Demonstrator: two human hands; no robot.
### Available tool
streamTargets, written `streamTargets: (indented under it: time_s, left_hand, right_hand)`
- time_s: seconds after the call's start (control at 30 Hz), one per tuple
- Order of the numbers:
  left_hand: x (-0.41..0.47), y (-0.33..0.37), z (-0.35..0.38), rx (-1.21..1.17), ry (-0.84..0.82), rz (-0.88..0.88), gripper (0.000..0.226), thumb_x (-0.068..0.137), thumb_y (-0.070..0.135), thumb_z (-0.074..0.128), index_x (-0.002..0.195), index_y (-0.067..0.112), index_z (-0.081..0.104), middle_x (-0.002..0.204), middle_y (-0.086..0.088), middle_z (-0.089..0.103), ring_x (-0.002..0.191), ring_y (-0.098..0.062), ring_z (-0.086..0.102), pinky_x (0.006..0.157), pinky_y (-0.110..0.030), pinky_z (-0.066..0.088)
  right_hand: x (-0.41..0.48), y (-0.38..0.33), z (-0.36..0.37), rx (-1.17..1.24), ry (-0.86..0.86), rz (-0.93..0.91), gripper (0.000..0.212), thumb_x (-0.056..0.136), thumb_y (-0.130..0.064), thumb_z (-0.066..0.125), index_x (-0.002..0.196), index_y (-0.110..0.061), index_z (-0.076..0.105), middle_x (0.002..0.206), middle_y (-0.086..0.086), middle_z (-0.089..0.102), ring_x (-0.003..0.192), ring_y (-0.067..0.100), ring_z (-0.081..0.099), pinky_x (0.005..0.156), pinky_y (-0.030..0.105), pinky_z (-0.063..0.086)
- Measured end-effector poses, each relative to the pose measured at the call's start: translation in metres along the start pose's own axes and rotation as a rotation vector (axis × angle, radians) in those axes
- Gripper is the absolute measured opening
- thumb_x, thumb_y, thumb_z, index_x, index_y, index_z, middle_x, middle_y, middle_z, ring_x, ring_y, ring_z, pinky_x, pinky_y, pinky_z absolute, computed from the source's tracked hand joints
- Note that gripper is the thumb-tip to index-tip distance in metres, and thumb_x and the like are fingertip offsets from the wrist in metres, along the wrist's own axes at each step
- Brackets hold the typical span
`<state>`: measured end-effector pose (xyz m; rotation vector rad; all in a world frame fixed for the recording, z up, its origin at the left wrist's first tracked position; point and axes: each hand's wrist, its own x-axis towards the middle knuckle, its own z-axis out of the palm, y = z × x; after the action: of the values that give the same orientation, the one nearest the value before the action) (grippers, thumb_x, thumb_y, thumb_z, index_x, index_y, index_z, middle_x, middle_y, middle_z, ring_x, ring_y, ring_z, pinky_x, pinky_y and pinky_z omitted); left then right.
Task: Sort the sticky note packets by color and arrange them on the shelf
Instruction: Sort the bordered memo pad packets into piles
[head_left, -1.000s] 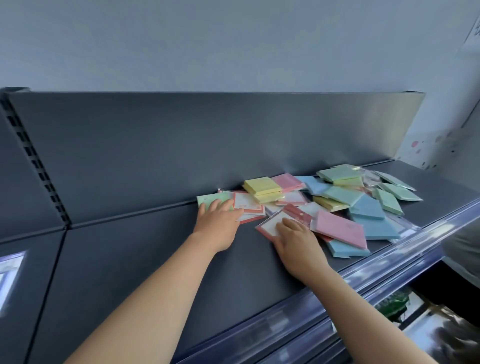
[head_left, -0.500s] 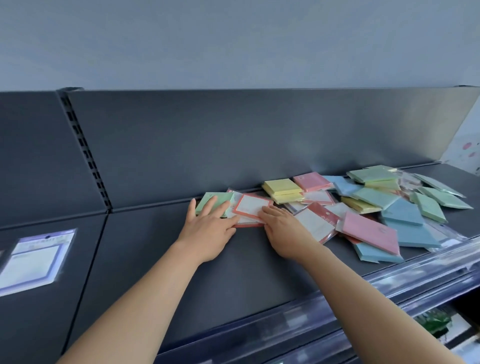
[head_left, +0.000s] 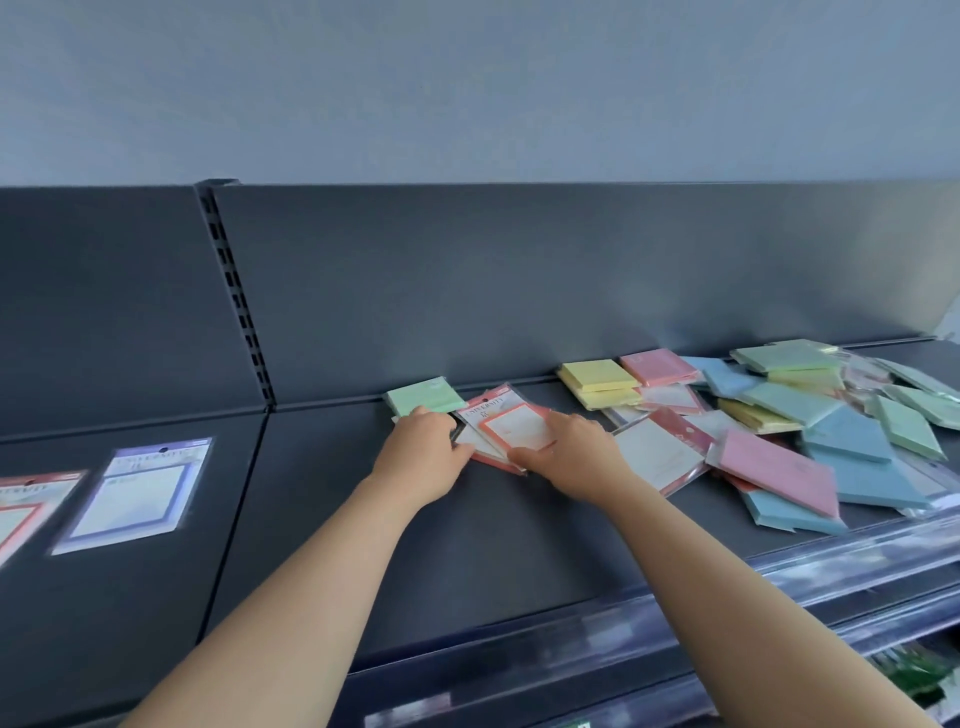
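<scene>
Fingers (head_left: 435, 422) of left hand (head_left: 420, 460) and right hand (head_left: 574, 460) pinch glossy rectangular red-bordered packets (head_left: 515, 428) on matte shelf (head_left: 467, 551).

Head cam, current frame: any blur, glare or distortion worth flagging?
Head view: clear price rail along the front edge is smeared and streaked with glare. Head view: pale light patch on the back panel, upper right. Head view: wide-angle stretch skews the purple-bordered packet, far left; red-bordered packet print is partly legible.
</scene>
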<state>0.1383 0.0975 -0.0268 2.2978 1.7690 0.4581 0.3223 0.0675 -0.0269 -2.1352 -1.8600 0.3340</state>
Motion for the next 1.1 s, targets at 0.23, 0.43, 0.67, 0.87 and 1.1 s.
streamTargets:
  time_s: [0.23,0.43,0.67,0.87,1.1]
  left_hand:
    - [0.011,0.024,0.005,-0.139,-0.007,-0.107,0.026,0.087,0.027,0.064,0.075,0.011,0.046,0.079,-0.002,0.048,0.075,-0.023,0.046,0.052,-0.029,0.028]
    - [0.023,0.038,0.005,-0.287,-0.036,-0.262,0.032,0.082,0.021,0.071,0.071,0.011,0.043,0.07,0.001,0.043,0.061,-0.016,0.042,0.044,-0.025,0.025]
    - [0.02,0.03,0.007,-0.579,-0.039,-0.212,0.021,0.084,0.018,0.067,0.097,0.011,0.051,0.089,0.001,0.059,0.078,-0.016,0.06,0.065,-0.033,0.053]
    - [0.003,0.017,-0.011,-0.681,0.037,-0.172,0.022,0.093,0.015,0.042,0.113,0.023,0.04,0.105,0.003,0.056,0.097,-0.023,0.061,0.085,-0.048,0.055]
    - [-0.032,-0.033,-0.038,-0.739,0.173,-0.284,0.025,0.093,0.011,0.036,0.113,0.025,0.039,0.104,0.005,0.055,0.099,-0.024,0.06,0.088,-0.05,0.054]
  right_hand:
    - [-0.005,0.009,-0.008,0.046,0.06,0.117,0.07,0.071,-0.06,0.067,0.119,-0.012,0.049,0.124,0.013,0.046,0.118,0.032,0.043,0.094,0.039,0.039]
    - [-0.01,0.016,-0.006,0.088,0.067,0.127,0.083,0.072,-0.063,0.066,0.133,-0.012,0.043,0.134,0.011,0.04,0.125,0.031,0.038,0.1,0.039,0.036]
    - [-0.008,0.016,-0.011,0.23,0.115,0.148,0.096,0.064,-0.053,0.08,0.134,-0.008,0.033,0.13,0.012,0.04,0.121,0.031,0.042,0.092,0.035,0.038]
    - [-0.004,0.009,-0.016,0.514,0.138,0.102,0.053,0.081,-0.026,0.074,0.125,-0.012,0.048,0.121,0.004,0.058,0.102,0.022,0.058,0.078,0.03,0.046]
    - [0.0,-0.042,-0.001,0.696,0.12,-0.02,0.027,0.087,-0.007,0.063,0.113,-0.011,0.058,0.103,0.0,0.066,0.089,0.013,0.061,0.073,0.022,0.043]
